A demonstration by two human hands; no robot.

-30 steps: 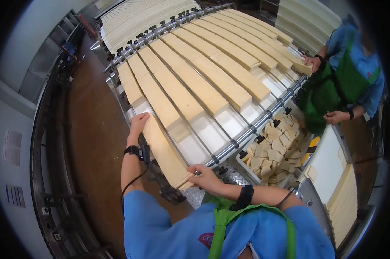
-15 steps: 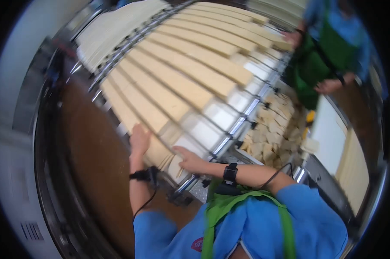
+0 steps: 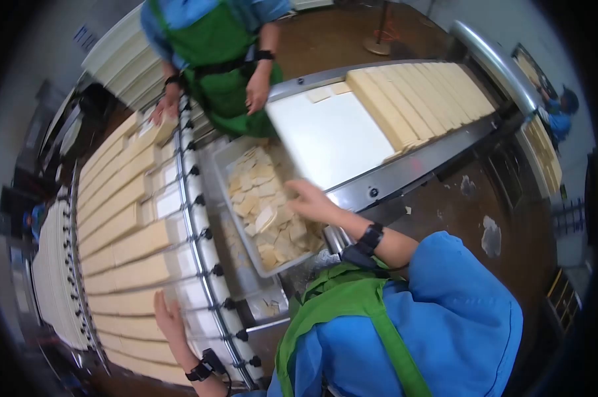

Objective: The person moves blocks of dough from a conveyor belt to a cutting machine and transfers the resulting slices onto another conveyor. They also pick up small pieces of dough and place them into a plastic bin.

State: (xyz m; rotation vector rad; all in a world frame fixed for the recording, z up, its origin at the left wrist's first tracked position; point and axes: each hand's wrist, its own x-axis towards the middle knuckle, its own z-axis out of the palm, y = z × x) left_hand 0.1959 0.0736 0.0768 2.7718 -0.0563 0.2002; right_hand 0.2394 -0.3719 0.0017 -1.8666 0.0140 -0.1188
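Long rows of pale yellow stacked sheets (image 3: 130, 255), resembling thin dough, lie between the metal guide rods of a conveyor on the left. My left hand (image 3: 170, 319) rests by the near ends of these rows, fingers apart, holding nothing I can see. Above the right side of a white bin (image 3: 268, 272) is my right hand (image 3: 310, 202), its fingers loosely spread with nothing visible in them. Broken pale scraps (image 3: 256, 188) fill much of the bin. A lighter, blurred piece (image 3: 265, 220) is just left of my right hand, over the scraps.
Across the bin stands a co-worker in a green apron (image 3: 216, 46), one hand (image 3: 166, 109) at the far row ends. A second belt (image 3: 332, 142) carries more stacked sheets (image 3: 421, 102) at right. A metal rail (image 3: 199, 248) edges the left conveyor.
The view has swung right. My right hand has left the conveyor's near corner, where it held a pale rounded piece, and is over the bin. My left hand remains by the rows.
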